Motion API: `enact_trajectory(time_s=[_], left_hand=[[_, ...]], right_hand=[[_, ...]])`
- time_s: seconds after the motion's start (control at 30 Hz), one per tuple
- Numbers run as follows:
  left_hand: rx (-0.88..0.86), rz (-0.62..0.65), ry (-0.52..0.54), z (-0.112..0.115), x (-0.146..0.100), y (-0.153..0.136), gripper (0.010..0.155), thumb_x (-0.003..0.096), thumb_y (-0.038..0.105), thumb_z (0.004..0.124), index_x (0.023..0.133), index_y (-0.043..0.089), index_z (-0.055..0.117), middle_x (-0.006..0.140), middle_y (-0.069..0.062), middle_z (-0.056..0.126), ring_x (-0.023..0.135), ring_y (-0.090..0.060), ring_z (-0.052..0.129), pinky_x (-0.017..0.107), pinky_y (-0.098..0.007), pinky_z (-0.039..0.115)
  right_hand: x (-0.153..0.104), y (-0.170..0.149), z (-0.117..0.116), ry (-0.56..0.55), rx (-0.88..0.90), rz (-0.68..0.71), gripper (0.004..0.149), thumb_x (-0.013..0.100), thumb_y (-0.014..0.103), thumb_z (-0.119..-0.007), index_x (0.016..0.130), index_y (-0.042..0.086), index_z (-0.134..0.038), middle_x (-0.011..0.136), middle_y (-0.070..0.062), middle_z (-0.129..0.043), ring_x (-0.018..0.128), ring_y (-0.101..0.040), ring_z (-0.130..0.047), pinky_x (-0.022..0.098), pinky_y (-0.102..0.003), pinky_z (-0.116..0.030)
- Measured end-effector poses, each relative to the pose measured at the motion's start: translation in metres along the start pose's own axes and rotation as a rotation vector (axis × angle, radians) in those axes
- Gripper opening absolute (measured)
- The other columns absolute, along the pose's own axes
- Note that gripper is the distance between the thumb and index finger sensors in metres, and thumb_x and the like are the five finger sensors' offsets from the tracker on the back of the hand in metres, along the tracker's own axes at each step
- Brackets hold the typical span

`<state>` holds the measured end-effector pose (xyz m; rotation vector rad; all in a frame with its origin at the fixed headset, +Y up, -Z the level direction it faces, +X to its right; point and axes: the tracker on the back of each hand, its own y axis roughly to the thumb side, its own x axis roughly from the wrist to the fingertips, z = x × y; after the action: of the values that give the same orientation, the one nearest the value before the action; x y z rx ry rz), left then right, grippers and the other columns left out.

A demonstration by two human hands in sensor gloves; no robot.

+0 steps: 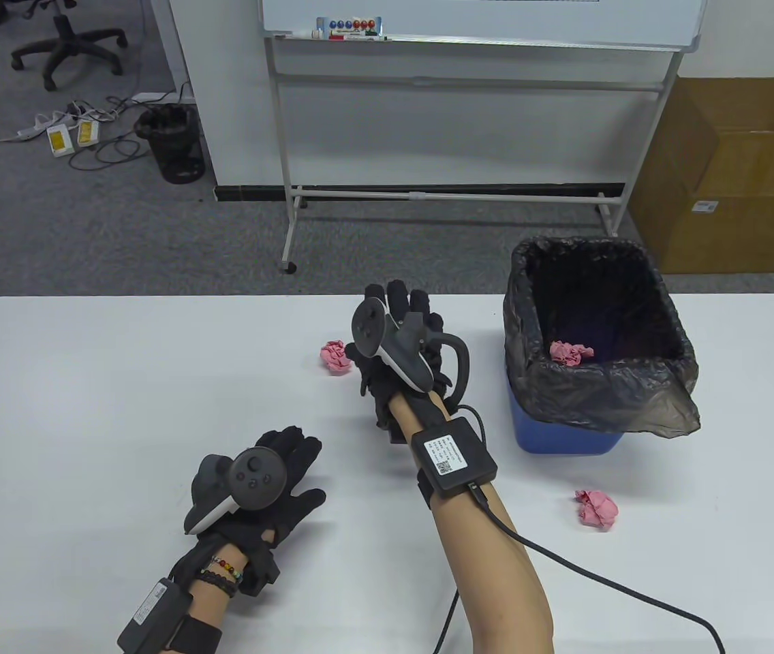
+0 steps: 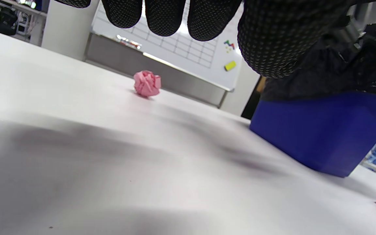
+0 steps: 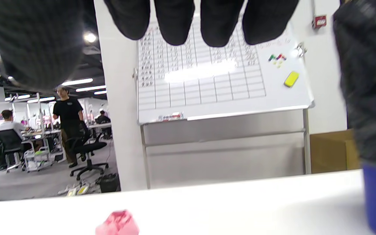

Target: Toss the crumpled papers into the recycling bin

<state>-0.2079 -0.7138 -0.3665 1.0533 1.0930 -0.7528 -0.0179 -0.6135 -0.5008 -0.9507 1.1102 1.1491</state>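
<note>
A blue recycling bin (image 1: 564, 436) with a black liner stands on the white table at the right. One pink crumpled paper (image 1: 569, 352) lies inside it. Another pink crumpled paper (image 1: 336, 355) lies on the table just left of my right hand (image 1: 397, 320), and shows in the left wrist view (image 2: 147, 84) and right wrist view (image 3: 117, 224). A third pink paper (image 1: 597, 508) lies in front of the bin. My right hand hovers open and empty, fingers spread. My left hand (image 1: 285, 470) rests flat and open on the table at the lower left, holding nothing.
A whiteboard on a wheeled stand (image 1: 455, 122) is beyond the table's far edge. A cardboard box (image 1: 741, 177) stands on the floor at the right. A cable (image 1: 598, 579) runs from my right wrist across the table.
</note>
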Motion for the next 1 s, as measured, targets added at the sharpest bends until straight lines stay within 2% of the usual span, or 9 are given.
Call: enact_trajectory(time_s=[0.27,0.5,0.63,0.83,0.87,0.93,1.0], left_hand=[[-0.001,-0.069,0.026,-0.005,-0.002,-0.008,0.076,0.0458,0.049,0.082,0.11,0.022,0.054,0.122,-0.014,0.045,0.111,-0.047,0.045,0.074,-0.068,0.044],[0.009,-0.103,0.016,-0.005,-0.002,-0.013,0.075,0.0458,0.049,0.082,0.11,0.022,0.054,0.122,-0.014,0.046,0.111,-0.047,0.045,0.074,-0.068,0.044],[0.021,-0.111,0.005,-0.004,-0.001,-0.014,0.075,0.0459,0.049,0.082,0.11,0.021,0.054,0.122,-0.014,0.046,0.111,-0.047,0.045,0.074,-0.068,0.044],[0.029,-0.127,0.0,-0.004,0.0,-0.015,0.075,0.046,0.049,0.082,0.11,0.022,0.054,0.122,-0.014,0.046,0.111,-0.047,0.045,0.074,-0.068,0.044],[0.035,-0.128,-0.001,-0.005,0.0,-0.014,0.075,0.046,0.049,0.082,0.11,0.022,0.054,0.122,-0.014,0.046,0.111,-0.047,0.045,0.074,-0.068,0.044],[0.037,-0.13,-0.003,-0.005,0.0,-0.014,0.075,0.046,0.049,0.082,0.11,0.022,0.054,0.122,-0.014,0.046,0.111,-0.047,0.045,0.074,-0.068,0.044],[0.038,-0.127,-0.005,-0.004,0.001,-0.013,0.075,0.046,0.049,0.082,0.11,0.022,0.054,0.122,-0.014,0.046,0.111,-0.046,0.045,0.074,-0.068,0.044]], right_hand=[[0.03,0.028,-0.068,0.137,0.028,-0.006,0.089,0.032,0.059,-0.086,0.108,0.038,-0.045,0.119,0.001,-0.048,0.111,-0.033,-0.055,0.076,-0.054,-0.057],[0.05,0.037,-0.13,0.27,0.088,-0.045,0.09,0.033,0.058,-0.086,0.108,0.039,-0.04,0.119,0.001,-0.043,0.111,-0.034,-0.053,0.076,-0.054,-0.057],[0.054,0.038,-0.156,0.291,0.077,-0.055,0.088,0.034,0.056,-0.086,0.107,0.043,-0.039,0.119,0.001,-0.042,0.111,-0.035,-0.055,0.075,-0.053,-0.058],[0.06,0.034,-0.172,0.272,0.036,-0.103,0.078,0.036,0.05,-0.085,0.104,0.048,-0.047,0.118,0.001,-0.051,0.104,-0.037,-0.069,0.071,-0.049,-0.068],[0.061,0.032,-0.17,0.238,0.035,-0.112,0.076,0.037,0.048,-0.086,0.104,0.047,-0.051,0.116,0.001,-0.055,0.102,-0.035,-0.073,0.07,-0.046,-0.071],[0.063,0.031,-0.166,0.173,0.019,-0.129,0.07,0.036,0.044,-0.089,0.1,0.043,-0.061,0.11,0.0,-0.067,0.092,-0.031,-0.086,0.062,-0.041,-0.079],[0.063,0.029,-0.163,0.164,-0.026,-0.145,0.066,0.036,0.04,-0.091,0.097,0.042,-0.066,0.104,0.0,-0.076,0.084,-0.027,-0.094,0.057,-0.035,-0.086]])
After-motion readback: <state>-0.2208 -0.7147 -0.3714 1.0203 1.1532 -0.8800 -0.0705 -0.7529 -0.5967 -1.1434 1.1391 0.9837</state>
